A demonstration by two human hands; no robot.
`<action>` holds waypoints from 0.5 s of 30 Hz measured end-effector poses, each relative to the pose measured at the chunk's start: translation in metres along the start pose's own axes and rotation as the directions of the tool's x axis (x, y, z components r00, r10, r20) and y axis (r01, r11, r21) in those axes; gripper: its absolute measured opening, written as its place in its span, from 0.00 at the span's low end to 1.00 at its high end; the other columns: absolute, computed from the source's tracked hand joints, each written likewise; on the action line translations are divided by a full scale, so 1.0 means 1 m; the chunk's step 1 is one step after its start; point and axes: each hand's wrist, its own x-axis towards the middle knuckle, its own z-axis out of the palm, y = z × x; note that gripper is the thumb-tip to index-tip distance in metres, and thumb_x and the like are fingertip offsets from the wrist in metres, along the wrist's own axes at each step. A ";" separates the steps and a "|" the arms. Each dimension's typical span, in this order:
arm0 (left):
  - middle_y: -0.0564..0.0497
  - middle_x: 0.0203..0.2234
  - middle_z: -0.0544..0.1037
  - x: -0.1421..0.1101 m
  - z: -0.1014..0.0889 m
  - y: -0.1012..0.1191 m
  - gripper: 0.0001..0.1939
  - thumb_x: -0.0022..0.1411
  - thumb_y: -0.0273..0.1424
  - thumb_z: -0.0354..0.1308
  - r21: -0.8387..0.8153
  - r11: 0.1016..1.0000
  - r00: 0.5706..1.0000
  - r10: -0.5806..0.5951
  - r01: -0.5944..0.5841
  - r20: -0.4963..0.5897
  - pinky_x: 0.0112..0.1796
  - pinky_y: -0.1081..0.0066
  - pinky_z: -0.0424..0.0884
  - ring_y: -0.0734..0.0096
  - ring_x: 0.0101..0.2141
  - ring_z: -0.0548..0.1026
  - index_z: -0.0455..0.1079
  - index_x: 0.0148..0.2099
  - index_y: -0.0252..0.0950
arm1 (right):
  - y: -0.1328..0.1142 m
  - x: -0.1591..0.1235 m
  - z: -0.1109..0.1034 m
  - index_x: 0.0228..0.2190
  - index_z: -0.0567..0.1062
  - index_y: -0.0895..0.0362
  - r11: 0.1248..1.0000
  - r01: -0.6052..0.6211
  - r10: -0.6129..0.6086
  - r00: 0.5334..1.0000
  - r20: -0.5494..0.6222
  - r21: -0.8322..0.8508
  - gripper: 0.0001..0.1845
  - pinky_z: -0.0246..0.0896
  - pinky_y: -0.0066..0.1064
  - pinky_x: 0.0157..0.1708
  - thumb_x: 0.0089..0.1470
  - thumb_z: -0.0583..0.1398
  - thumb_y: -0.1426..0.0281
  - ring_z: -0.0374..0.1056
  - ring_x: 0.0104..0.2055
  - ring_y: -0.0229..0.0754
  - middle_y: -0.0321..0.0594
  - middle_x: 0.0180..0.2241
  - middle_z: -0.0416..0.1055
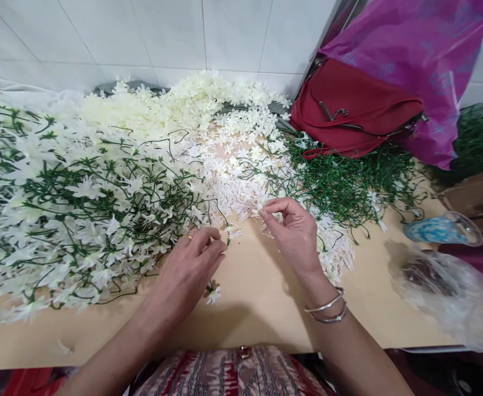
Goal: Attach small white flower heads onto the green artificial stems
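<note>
My left hand [194,264] is pinched shut on a thin green artificial stem [225,223] that runs up into the pile of finished flower sprigs [76,192]; one small white flower [213,295] shows just below the hand. My right hand [293,231] hovers at the edge of a heap of loose white plastic blossoms [233,176], fingers curled and thumb meeting forefinger; what it pinches, if anything, is too small to make out. Two metal bangles sit on that wrist. Bare green stems [349,187] lie to the right.
A tan tabletop [258,308] bears everything. A cream flower heap [175,104] lies at the back by the tiled wall. A red handbag [352,110] and purple plastic bag [415,49] stand back right. A clear plastic bag [439,286] and bluish container [443,228] are at right.
</note>
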 end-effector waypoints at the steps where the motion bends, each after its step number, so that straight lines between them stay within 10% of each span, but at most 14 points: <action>1: 0.43 0.48 0.75 0.000 -0.002 -0.001 0.06 0.76 0.26 0.53 0.029 1.000 0.999 -0.006 0.007 -0.038 0.45 0.61 0.73 0.60 0.46 0.75 0.71 0.49 0.36 | -0.001 0.000 0.000 0.29 0.78 0.52 1.000 0.001 -0.001 1.000 0.004 0.001 0.06 0.65 0.39 0.47 0.55 0.68 0.74 0.73 0.41 0.44 0.37 0.34 0.77; 15: 0.40 0.49 0.73 0.006 -0.005 -0.010 0.10 0.72 0.30 0.59 0.127 0.989 0.992 -0.068 0.082 -0.109 0.48 0.55 0.75 0.54 0.48 0.75 0.71 0.54 0.35 | -0.003 -0.001 0.002 0.30 0.77 0.52 0.999 -0.031 0.030 0.999 -0.009 -0.024 0.05 0.64 0.39 0.46 0.55 0.67 0.73 0.71 0.39 0.43 0.36 0.33 0.75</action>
